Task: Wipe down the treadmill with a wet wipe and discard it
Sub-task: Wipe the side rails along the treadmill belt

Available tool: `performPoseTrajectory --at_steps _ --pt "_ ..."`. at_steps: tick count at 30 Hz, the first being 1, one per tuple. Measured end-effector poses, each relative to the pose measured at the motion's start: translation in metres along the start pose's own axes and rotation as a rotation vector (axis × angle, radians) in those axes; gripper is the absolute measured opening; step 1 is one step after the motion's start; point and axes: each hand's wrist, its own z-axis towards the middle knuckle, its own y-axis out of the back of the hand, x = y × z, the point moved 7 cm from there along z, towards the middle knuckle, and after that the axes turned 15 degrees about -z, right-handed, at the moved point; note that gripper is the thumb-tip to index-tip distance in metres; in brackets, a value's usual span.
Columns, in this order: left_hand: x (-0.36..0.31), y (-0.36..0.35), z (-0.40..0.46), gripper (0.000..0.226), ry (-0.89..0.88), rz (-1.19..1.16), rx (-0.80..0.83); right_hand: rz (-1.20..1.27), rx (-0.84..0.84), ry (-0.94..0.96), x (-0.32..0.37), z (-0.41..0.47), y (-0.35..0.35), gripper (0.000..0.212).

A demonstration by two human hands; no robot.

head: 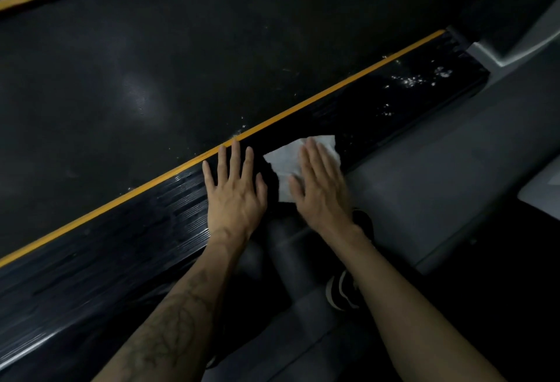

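Glossy black treadmill rail (pixel 378 99) | white wet wipe (pixel 288 163) — crumpled, flat | right hand (pixel 318 181) pressing, fingers straight

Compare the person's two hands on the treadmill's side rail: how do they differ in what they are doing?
The right hand presses flat on the white wet wipe; the left hand rests bare on the black side rail, touching no wipe. The left hand's fingers are spread, reaching the yellow stripe; the right hand's lie closer together. Both are open, palm down, side by side.

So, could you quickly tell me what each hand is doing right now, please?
Left hand: open, flat on the side rail, holding nothing.
Right hand: open, pressing the wet wipe onto the rail.
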Motion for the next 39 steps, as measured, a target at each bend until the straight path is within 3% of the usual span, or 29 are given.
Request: performPoseTrajectory --at_steps 3,5,8,11,13,16,20,25,28,30,35,39 --pt "-0.003 0.000 0.003 0.069 0.030 0.029 0.025 -0.030 0.011 -0.121 -0.034 0.012 0.001 0.061" --pt "-0.007 -0.003 0.006 0.071 0.057 0.052 0.056 -0.012 0.021 -0.202 -0.022 0.002 0.004 0.061" --pt "-0.010 -0.003 0.010 0.074 0.090 0.031 0.064 0.049 0.005 -0.070 0.008 -0.007 0.004 0.061" --pt "-0.012 -0.002 0.009 0.074 0.090 0.017 0.054 -0.007 -0.021 0.042 -0.019 0.004 0.000 0.060" --pt "-0.013 -0.001 0.010 0.073 0.098 0.019 0.035 -0.021 -0.001 -0.087 -0.035 0.010 0.001 0.061" --pt "-0.013 -0.004 0.010 0.070 0.102 0.028 0.012 0.021 0.010 -0.218 -0.006 -0.006 0.005 0.060" --pt "-0.013 -0.004 0.011 0.069 0.095 0.012 0.009 0.040 -0.005 0.013 -0.002 -0.002 -0.001 0.062" --pt "-0.014 -0.005 0.011 0.071 0.074 0.030 0.016 0.058 0.043 -0.203 -0.022 0.002 0.001 0.065" --pt "-0.013 -0.007 0.013 0.072 0.072 0.009 0.034 0.118 -0.015 -0.052 0.005 -0.016 0.001 0.063" --pt "-0.012 -0.008 0.014 0.072 0.069 0.005 0.044 0.083 -0.048 0.026 -0.014 -0.012 -0.002 0.062" --pt "-0.012 -0.008 0.016 0.071 0.059 0.023 0.050 0.077 -0.005 -0.190 -0.037 0.004 -0.001 0.064" --pt "-0.012 -0.008 0.016 0.072 0.055 -0.010 0.055 0.144 -0.029 -0.008 -0.011 -0.015 0.001 0.060"
